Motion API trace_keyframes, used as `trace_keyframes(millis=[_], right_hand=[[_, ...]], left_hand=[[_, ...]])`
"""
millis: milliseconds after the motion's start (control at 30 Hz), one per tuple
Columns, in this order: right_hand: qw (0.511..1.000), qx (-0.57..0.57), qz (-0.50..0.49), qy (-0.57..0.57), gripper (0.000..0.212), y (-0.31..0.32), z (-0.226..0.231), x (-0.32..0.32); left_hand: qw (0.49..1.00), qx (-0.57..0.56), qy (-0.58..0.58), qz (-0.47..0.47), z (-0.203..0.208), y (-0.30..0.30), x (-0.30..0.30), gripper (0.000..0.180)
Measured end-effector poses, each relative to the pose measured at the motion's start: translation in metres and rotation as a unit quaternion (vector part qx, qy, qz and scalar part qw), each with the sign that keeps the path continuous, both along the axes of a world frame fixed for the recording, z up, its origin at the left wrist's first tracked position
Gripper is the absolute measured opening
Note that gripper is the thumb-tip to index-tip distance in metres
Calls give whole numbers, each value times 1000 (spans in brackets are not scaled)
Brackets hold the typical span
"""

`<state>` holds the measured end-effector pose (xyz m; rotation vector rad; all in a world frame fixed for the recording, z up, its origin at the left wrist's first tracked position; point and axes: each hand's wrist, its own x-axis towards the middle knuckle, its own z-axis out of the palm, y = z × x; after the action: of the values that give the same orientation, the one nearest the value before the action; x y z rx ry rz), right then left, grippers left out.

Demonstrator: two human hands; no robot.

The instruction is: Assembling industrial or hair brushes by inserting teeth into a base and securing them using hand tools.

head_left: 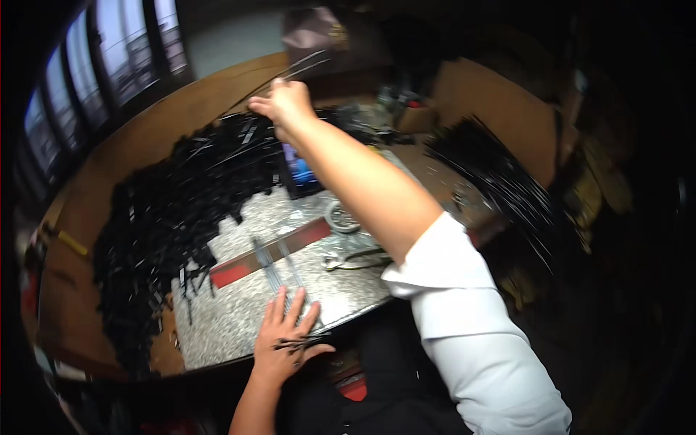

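My left hand (286, 341) lies near the front edge of a speckled stone-like board (217, 333), fingers stretched out. Its fingertips reach the near ends of thin grey rods (268, 262), which lie across a flat red and grey bar (304, 239). Thin dark marks or pieces show over the back of this hand; I cannot tell which. My right arm stretches to the far side, where my right hand (284, 105) is closed around long thin wire-like rods (308, 65). Below that hand spreads a large heap of short black pieces (174, 196).
Pliers (355, 259) and a round dish of small metal parts (341, 216) sit on the board. A lit phone-like screen (301, 170) is partly behind my right forearm. A bundle of black rods (500, 174) lies right. A yellow-handled tool (71, 243) is far left.
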<state>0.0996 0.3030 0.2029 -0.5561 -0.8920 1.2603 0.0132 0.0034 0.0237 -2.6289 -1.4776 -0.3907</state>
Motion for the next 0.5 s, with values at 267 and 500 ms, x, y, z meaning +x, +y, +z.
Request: trace_keyframes(millis=[267, 500], right_hand=[[935, 128, 41, -327, 50, -77, -92, 85], [523, 58, -359, -771, 15, -60, -130, 312]], left_hand=[[999, -1, -32, 9, -9, 3, 2, 73], [999, 22, -32, -6, -9, 1, 2, 71]])
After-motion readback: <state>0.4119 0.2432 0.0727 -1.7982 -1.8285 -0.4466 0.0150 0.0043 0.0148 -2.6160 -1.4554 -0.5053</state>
